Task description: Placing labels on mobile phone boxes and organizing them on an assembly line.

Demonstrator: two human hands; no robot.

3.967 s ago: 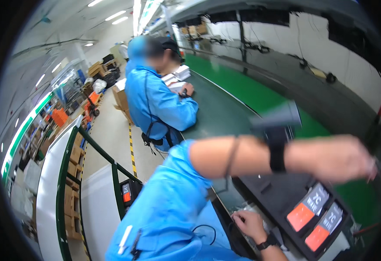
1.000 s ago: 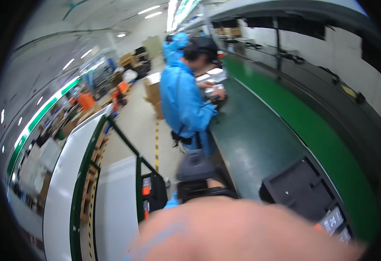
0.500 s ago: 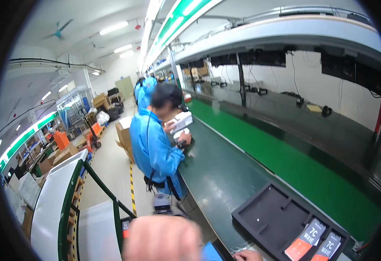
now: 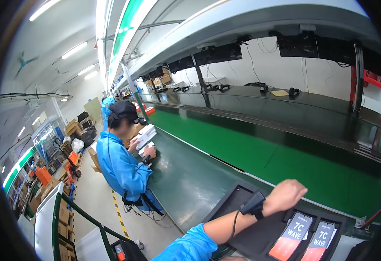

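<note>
My left hand is held over the black tray, its blue-sleeved arm crossing from the lower edge. A black device is strapped round that wrist, with a thin cable running down the forearm. The fingers curl inward, and whatever they may hold is hidden behind the back of the hand. A phone with a dark and orange front lies in the tray nearest this hand. Beside it is a similar second phone. Only a sliver of my right hand shows at the lower edge, its fingers out of sight.
Along the dark green bench runs a bright green belt. A co-worker in blue stands at the bench on the left, handling white boxes. A green-framed cart stands at lower left.
My left hand has moved from the lower middle out to the right, over the tray. The view has swung right, so the co-worker appears farther left.
</note>
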